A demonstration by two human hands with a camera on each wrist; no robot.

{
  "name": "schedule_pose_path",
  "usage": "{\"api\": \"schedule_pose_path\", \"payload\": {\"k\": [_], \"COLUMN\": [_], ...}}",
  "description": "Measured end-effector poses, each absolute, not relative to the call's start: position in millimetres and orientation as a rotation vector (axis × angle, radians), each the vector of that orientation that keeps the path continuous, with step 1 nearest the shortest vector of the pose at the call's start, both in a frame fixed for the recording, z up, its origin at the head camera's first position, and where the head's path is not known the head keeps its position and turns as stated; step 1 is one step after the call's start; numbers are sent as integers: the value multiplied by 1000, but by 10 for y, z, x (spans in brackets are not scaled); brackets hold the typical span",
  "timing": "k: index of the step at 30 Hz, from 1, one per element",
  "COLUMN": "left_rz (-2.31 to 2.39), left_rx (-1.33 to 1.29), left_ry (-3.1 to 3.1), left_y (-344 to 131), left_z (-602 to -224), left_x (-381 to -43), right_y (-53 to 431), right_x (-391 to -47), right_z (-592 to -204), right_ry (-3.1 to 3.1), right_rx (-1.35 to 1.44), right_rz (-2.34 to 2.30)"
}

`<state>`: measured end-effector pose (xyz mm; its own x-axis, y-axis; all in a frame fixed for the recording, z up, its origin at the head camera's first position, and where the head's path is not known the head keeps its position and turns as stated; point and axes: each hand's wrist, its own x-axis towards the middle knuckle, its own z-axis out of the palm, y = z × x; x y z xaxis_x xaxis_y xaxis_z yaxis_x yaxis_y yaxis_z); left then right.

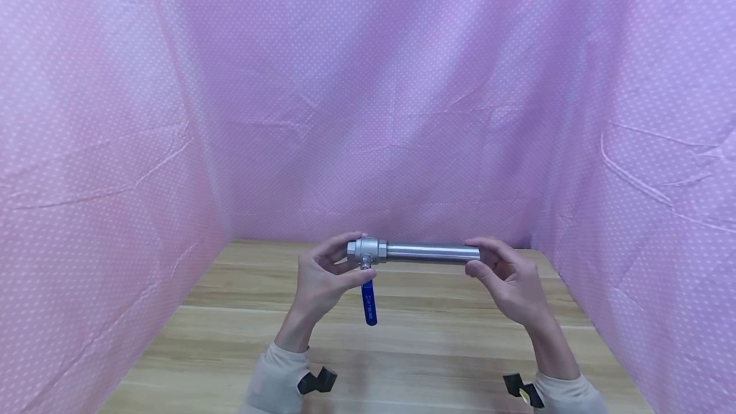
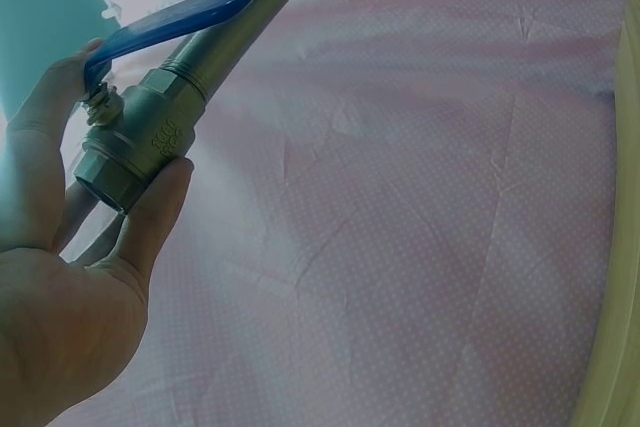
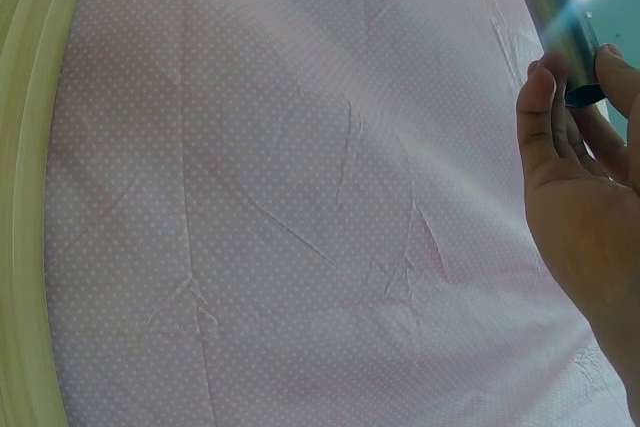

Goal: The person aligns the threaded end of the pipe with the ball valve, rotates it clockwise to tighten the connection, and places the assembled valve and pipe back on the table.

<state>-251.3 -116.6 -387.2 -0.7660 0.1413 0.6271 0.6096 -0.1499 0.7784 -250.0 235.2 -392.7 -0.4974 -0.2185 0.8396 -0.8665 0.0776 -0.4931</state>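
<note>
A silver ball valve (image 1: 368, 250) with a blue lever handle (image 1: 369, 304) is joined to a straight metal pipe (image 1: 428, 252), held level above the table. My left hand (image 1: 324, 280) grips the valve, its thumb at the base of the lever, which points down toward me. At the pipe's free end, my right hand (image 1: 514, 283) pinches the tube between thumb and fingers. The left wrist view shows some thread on the pipe (image 2: 240, 37) where it enters the valve body (image 2: 150, 132). In the right wrist view the pipe's end (image 3: 575, 67) sits between the fingertips.
Beneath the hands lies a wood-grain table (image 1: 414, 344). Pink dotted cloth (image 1: 391, 94) hangs behind it and along both sides. Small black mounts (image 1: 317, 381) are strapped at both wrists over pale sleeves.
</note>
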Motion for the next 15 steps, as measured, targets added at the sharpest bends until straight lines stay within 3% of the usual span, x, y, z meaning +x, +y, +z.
{"api": "schedule_pose_path", "payload": {"k": [8,15], "left_rz": [-1990,-1969], "left_rx": [-863,-871], "left_ry": [-1778,-1780], "left_y": [-1164,-1165], "left_z": [-3872,-3871], "left_x": [-2506,-2502], "right_y": [2356,2321], "right_x": [-2478,-2527], "right_z": [-3921,-3888], "right_ry": [-1817,-1665], "right_rx": [1019,1205], "right_rz": [1441,1582]}}
